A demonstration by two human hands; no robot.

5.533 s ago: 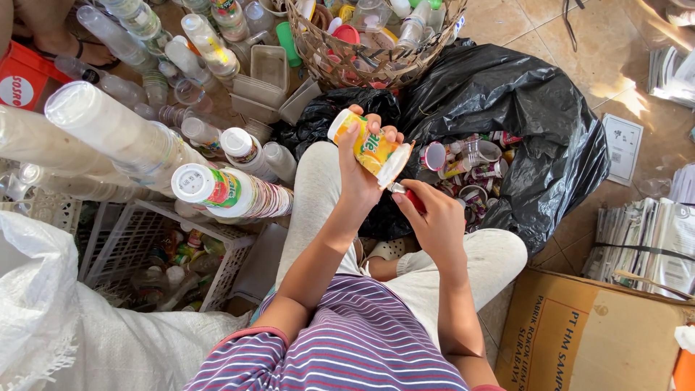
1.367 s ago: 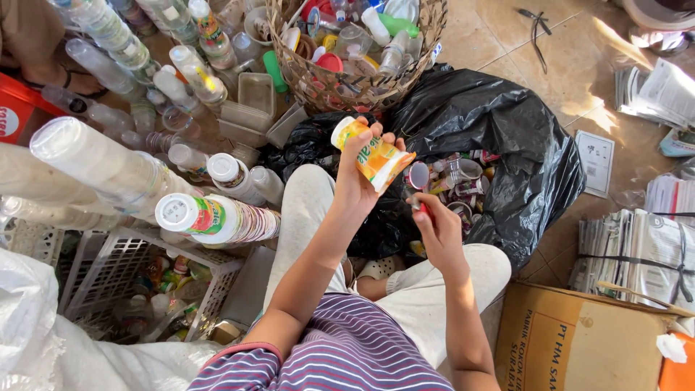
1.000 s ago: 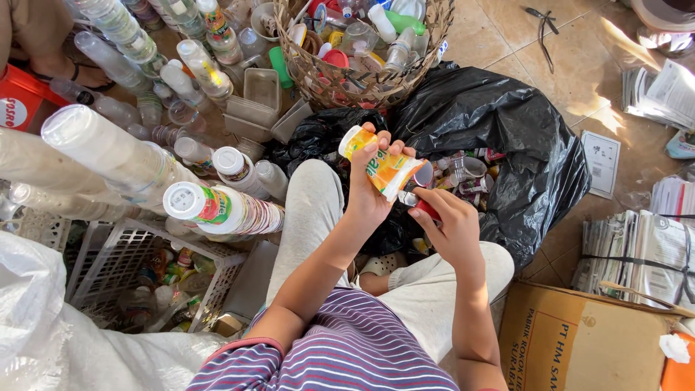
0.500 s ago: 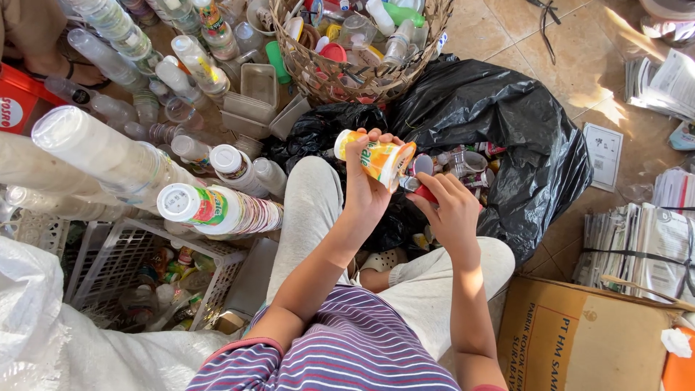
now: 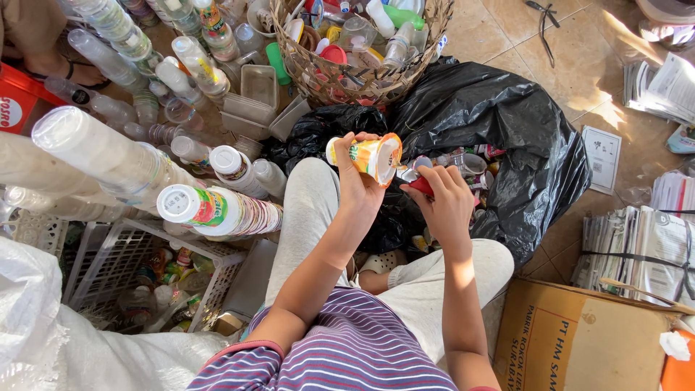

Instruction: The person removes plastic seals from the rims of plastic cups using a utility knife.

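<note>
1. down over the lap, the left hand [image 5: 360, 190] is wrapped around a small orange and yellow plastic cup [image 5: 365, 156], tipped on its side with its mouth turned toward the right hand [image 5: 444, 203]; the palm hides much of the cup's wall.
2. the right hand is clenched on a small red tool [image 5: 420, 186]; only its red end shows past the fingers, at the cup's rim, and what kind of tool it is cannot be told.
3. whether the red tip touches the cup or sits just beside it is hard to make out.
4. both forearms rise from a striped shirt [image 5: 347, 347], elbows bent, wrists meeting above the pale trousers.
5. behind the hands an open black plastic bag [image 5: 507, 145] holds more cups, mostly lost in its folds.
6. a woven basket [image 5: 347, 80] of bottles and lids is cut off by the top edge.
7. to the left lie long stacks of clear plastic cups [image 5: 108, 159] over a white crate [image 5: 123, 261].
8. a cardboard box [image 5: 579, 340] and bundled newspapers [image 5: 637, 246] sit at the right, partly out of frame.
</note>
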